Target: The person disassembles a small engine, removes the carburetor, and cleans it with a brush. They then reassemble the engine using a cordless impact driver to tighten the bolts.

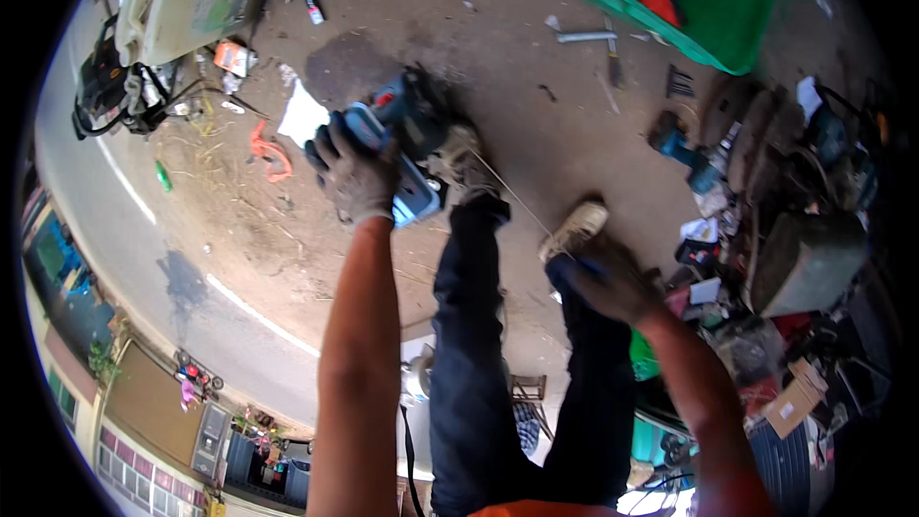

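My gloved left hand [359, 170] presses down around the top of a blue-and-dark motor tool [414, 196] on the ground, beside my left shoe [469, 158]. A thin pull cord [514, 194] stretches from near the tool across to my right hand [613, 282]. That hand, also gloved, is blurred but looks closed on the cord's end, in front of my right knee. My right shoe [579, 225] stands just beyond it. What the fingers of my right hand hold is partly hidden, and the tool's far side is hard to make out.
A green tub [661, 31] with tools stands at the far right. A wrench [586, 36] and a blue cordless drill [680, 144] lie on the dirt. Clutter with a cardboard piece [795, 397] fills the right side. An orange strap [270, 151] lies left, near a road [177, 268].
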### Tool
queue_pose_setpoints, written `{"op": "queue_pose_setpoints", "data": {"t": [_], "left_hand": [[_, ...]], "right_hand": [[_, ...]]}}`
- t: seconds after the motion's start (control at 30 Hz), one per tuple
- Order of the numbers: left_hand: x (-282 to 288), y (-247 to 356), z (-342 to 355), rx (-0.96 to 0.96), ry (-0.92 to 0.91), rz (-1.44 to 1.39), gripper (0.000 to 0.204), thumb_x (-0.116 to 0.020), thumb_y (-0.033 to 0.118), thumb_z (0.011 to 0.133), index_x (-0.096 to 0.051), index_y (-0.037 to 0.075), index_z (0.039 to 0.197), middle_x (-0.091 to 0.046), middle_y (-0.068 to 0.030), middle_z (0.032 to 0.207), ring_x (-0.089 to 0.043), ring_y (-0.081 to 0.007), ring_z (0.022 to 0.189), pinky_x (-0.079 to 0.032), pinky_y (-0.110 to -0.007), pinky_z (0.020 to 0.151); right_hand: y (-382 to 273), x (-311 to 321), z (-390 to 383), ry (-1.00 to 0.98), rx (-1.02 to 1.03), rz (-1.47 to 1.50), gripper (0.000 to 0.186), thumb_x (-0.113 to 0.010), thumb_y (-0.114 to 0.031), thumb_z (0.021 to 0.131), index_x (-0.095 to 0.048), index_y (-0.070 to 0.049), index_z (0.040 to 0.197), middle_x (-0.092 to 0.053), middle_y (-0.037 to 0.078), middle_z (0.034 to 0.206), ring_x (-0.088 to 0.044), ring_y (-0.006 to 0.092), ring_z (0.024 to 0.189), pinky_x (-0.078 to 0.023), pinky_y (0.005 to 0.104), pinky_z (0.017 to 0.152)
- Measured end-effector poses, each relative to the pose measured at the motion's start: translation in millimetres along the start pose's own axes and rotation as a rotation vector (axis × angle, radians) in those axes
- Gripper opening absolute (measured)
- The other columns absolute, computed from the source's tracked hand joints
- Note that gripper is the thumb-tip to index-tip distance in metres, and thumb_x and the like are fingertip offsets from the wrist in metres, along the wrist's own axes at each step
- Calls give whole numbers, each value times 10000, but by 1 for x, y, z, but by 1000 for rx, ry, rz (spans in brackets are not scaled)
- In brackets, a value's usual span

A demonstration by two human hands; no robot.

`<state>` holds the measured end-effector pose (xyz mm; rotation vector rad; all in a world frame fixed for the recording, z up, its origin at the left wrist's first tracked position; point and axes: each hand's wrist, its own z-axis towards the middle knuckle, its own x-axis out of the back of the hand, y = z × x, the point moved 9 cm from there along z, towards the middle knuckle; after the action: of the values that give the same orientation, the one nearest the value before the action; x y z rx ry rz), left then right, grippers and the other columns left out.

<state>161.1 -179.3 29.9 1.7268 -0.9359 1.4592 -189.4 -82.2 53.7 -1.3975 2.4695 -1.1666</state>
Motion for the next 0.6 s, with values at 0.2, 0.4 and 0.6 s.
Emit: {"op": "queue_pose_setpoints", "data": {"t": [0.2, 0.4, 0.6], "left_hand": [[0, -10, -2, 47, -37, -7, 961, -794, 574, 707, -391, 180, 1486, -409, -156, 1491, -313, -434, 1418, -366, -603, 1074], [-3, 3, -4, 78, -100, 0, 979, -752, 615, 738, -338, 186, 1515, -380, -172, 1508, -263, -445, 1443, -308, -593, 1119], [0, 4, -6, 37, -76, 20, 970, -749, 603, 749, -348, 142, 1502, -397, -190, 1484, -287, -471, 1418, -302, -593, 1127]], "right_hand": [[150, 176, -387, -118, -917, -132, 212, -618, -245, 970, -689, -45, 970, -689, 98, 834, -649, 262, 767, -507, 366, 711], [188, 225, -408, 216, -1118, 176, 202, -635, -234, 968, -692, -50, 1029, -683, 54, 902, -641, 177, 831, -518, 311, 749], [104, 5, 53, -34, -396, 767, 245, -661, -269, 967, -700, -65, 1098, -674, 15, 936, -626, 93, 874, -525, 270, 792]]}}
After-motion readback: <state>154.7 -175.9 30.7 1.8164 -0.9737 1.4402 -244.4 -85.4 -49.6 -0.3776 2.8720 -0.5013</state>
